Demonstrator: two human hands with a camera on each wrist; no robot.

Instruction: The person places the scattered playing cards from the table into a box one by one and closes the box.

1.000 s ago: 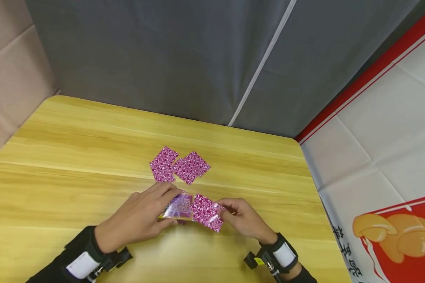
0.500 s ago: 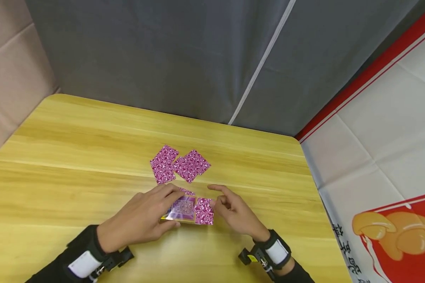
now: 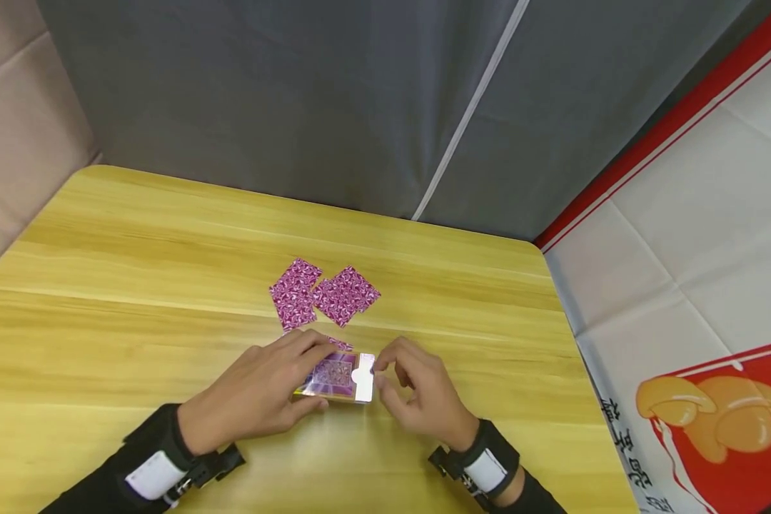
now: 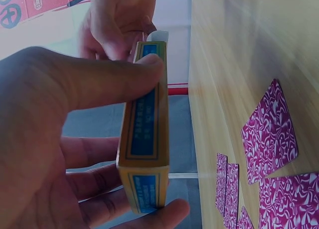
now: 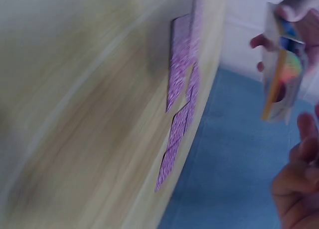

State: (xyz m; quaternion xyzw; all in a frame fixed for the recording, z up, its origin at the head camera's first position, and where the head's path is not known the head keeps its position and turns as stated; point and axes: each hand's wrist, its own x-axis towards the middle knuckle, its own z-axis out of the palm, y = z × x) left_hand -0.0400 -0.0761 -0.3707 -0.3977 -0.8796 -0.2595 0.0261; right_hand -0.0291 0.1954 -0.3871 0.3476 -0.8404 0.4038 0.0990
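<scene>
My left hand (image 3: 257,389) grips a small card box (image 3: 334,377) with a purple face, thumb on the near side and fingers over the far side. In the left wrist view the thumb presses the box's (image 4: 145,119) narrow yellow-and-blue side, above the table. The white end of the box (image 3: 365,378), with a rounded notch, faces right. Just beside that end is my right hand (image 3: 427,392), its fingers bent and thumb apart from the index finger. The right wrist view shows a gap between those fingers (image 5: 299,181) and the box (image 5: 281,84).
Magenta-and-white patterned cards lie on the wooden table (image 3: 135,285): one group at the left (image 3: 295,293), another beside it (image 3: 347,296). A further card (image 3: 342,344) shows partly behind the left hand. A grey curtain (image 3: 263,93) hangs beyond the table.
The patterned card my right hand held moved left against the box's end and no longer shows; the white notched end is visible instead. The right hand's fingers have bent. The left hand keeps its grip.
</scene>
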